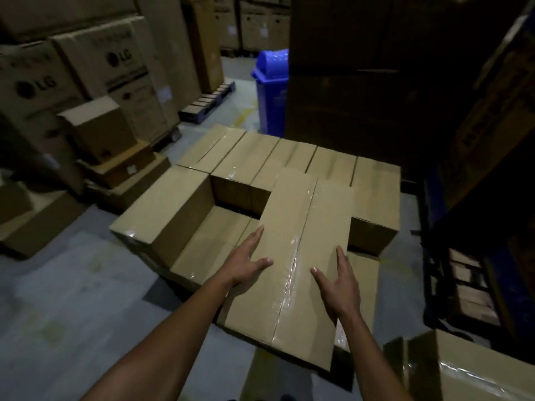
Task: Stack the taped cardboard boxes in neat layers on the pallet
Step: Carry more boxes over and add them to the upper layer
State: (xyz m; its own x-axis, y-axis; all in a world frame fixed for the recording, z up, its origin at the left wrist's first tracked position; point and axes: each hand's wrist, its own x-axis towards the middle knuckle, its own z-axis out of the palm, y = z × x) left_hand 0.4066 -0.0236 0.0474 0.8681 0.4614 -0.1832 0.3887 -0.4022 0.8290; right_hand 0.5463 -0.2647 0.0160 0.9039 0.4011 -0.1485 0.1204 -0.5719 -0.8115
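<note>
A long taped cardboard box lies lengthwise in front of me, its near end sticking out over the stack's front edge. My left hand presses flat on its left edge, fingers straight, thumb on the top. My right hand lies flat on the right half of its top. Behind it a row of taped boxes forms an upper layer. One box stands at the left, and a lower-layer box shows in the gap. The pallet itself is hidden.
A blue swing-lid bin stands behind the stack. Tall printed cartons line the left, smaller loose boxes piled before them. Dark high cartons rise at the right. Another taped box sits at my lower right. Grey floor at left.
</note>
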